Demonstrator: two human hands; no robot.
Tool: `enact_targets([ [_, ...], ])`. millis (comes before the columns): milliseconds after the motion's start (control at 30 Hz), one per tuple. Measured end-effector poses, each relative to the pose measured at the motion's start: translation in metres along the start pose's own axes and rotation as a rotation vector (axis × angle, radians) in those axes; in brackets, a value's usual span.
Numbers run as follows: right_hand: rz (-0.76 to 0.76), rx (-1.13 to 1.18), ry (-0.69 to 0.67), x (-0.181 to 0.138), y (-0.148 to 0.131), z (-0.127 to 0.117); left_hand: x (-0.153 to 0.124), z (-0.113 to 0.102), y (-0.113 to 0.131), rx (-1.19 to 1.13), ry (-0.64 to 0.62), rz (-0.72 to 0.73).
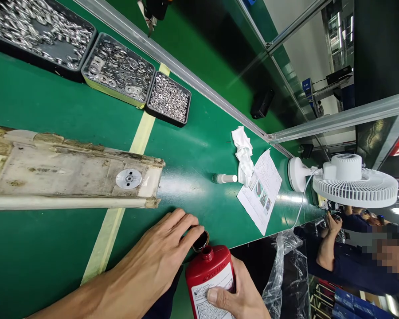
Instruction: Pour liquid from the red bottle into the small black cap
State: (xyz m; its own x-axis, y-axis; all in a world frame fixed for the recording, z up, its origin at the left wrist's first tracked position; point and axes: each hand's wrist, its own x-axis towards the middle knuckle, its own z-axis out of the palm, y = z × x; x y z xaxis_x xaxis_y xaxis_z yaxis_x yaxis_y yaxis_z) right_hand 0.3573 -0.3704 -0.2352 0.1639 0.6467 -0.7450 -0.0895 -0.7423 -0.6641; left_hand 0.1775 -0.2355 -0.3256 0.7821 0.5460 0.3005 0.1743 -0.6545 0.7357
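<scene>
My right hand [242, 299] is closed around a red bottle [210, 274] with a white label, thumb lying on the label. The bottle's neck is uncovered. My left hand [159, 261] reaches in from the lower left and pinches a small dark cap [201, 241] right beside the bottle's neck. Both hands are at the near edge of the green table [53, 248]. Just beyond my left hand lies a long, worn, off-white panel [69, 170] with a round metal disc [128, 178] set in it.
Three trays of metal washers and nuts [119, 68] line the far side. A small white tube [225, 178], a crumpled cloth [244, 153] and a printed sheet [261, 192] lie to the right, with a white fan [352, 181] beyond. A co-worker's arm [324, 248] and a plastic bag [286, 266] are alongside.
</scene>
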Motion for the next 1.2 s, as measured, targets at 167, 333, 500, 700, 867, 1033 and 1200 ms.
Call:
enact_targets([
  [167, 0.005, 0.031, -0.015, 0.0005, -0.0033, 0.0022, -0.0046, 0.0056, -0.0006, -0.038, -0.004, -0.032],
  [333, -0.006, 0.046, -0.023, 0.003, -0.0056, 0.003, -0.0048, 0.0045, -0.0012, -0.042, -0.007, -0.027],
  [500, -0.001, 0.072, -0.042, 0.0026, -0.0051, 0.002, -0.0024, 0.0042, -0.0026, -0.033, 0.032, -0.005],
  [700, 0.02, 0.082, -0.038, 0.003, -0.0029, 0.001, 0.0005, 0.0041, -0.0024, -0.029, 0.033, -0.01],
  [867, 0.022, 0.094, -0.062, 0.004, -0.0052, 0.0004, 0.0018, -0.0001, -0.0022, 0.011, 0.024, 0.007],
  [1033, 0.034, 0.086, -0.049, 0.0045, -0.0075, 0.0008, -0.0002, 0.0009, -0.0017, 0.002, 0.025, 0.001],
  [1200, 0.034, 0.072, -0.057, 0.0061, -0.006, -0.0005, 0.0004, 0.0001, -0.0015, 0.015, 0.018, 0.006],
])
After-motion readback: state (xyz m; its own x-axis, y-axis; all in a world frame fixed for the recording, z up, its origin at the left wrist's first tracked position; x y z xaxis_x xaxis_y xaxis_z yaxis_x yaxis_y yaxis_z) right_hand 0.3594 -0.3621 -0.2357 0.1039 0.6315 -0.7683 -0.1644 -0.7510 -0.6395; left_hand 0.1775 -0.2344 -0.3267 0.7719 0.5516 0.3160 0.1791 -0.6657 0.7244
